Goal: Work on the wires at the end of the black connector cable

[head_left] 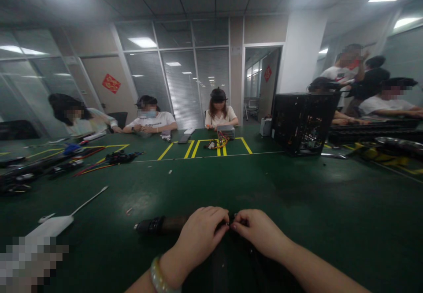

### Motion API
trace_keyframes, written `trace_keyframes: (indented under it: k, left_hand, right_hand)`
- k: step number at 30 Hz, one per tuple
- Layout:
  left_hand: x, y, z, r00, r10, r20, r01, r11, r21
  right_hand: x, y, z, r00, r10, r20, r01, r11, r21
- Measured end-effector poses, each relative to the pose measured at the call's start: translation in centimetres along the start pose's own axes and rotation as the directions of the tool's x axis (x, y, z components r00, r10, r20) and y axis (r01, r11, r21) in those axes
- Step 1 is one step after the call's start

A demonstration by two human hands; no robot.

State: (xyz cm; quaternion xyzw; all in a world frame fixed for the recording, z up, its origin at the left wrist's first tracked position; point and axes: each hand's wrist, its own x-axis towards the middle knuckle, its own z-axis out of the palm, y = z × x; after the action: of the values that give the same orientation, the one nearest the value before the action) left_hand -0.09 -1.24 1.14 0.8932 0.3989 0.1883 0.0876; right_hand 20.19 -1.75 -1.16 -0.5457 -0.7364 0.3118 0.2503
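Close together over the green table (115, 262), my left hand (206, 229) and my right hand (257, 231) meet at the fingertips. Each is closed in a pinch. Between them is a tiny bright spot and something small and dark, too small and covered to name. Just left of my left hand lies what looks like an electric screwdriver (155, 225), its tip pointing left and part of its brown body behind the hand. Dark shapes under my wrists blend into the table. A pale bangle (158, 275) circles my left wrist.
A black computer case (300, 123) stands at the back right. Cables (122, 156) and dark parts lie at the left. A white device with a cord (54, 227) is at the near left. Across the table, a person (220, 112) sits behind a metal box (226, 131); several others sit around.
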Motion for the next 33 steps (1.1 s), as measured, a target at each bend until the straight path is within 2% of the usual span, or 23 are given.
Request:
trace_keyframes:
  k: [3, 8, 13, 18, 24, 29, 33]
  left_hand:
    - [-0.02, 0.05, 0.03, 0.999, 0.032, -0.005, -0.032, 0.999, 0.006]
    - [-0.05, -0.1, 0.25, 1.0, -0.005, -0.023, 0.005, 1.0, 0.004]
    - [0.0, -0.02, 0.04, 0.999, 0.044, -0.002, -0.044, 0.999, -0.018]
    - [0.0, 0.04, 0.04, 0.999, -0.022, -0.036, 0.022, 1.0, -0.009]
    - [0.04, 0.05, 0.06, 0.999, 0.045, -0.004, -0.046, 0.999, -0.015]
    - [-0.01, 0.03, 0.1, 0.999, -0.017, -0.048, 0.017, 1.0, -0.014]
    - [0.03, 0.07, 0.0, 1.0, 0.026, -0.017, -0.026, 1.0, 0.002]
  right_hand:
    - [0.02, -0.13, -0.05, 1.0, -0.006, -0.004, 0.006, 1.0, -0.005]
    - [0.04, -0.11, -0.12, 1.0, -0.005, 0.003, 0.005, 1.0, -0.004]
    - [-0.12, -0.11, -0.18, 1.0, -0.018, -0.004, 0.018, 1.0, -0.006]
    - [-0.19, -0.38, -0.3, 1.0, 0.005, 0.001, -0.005, 1.0, -0.024]
    - [-0.12, -0.27, -0.21, 1.0, -0.008, -0.019, 0.007, 0.999, -0.036]
    - [-0.08, -0.39, -0.16, 1.0, 0.005, -0.014, -0.006, 0.999, -0.054]
    - [-0.14, -0.61, -0.27, 1.0, 0.004, -0.017, -0.005, 0.999, -0.053]
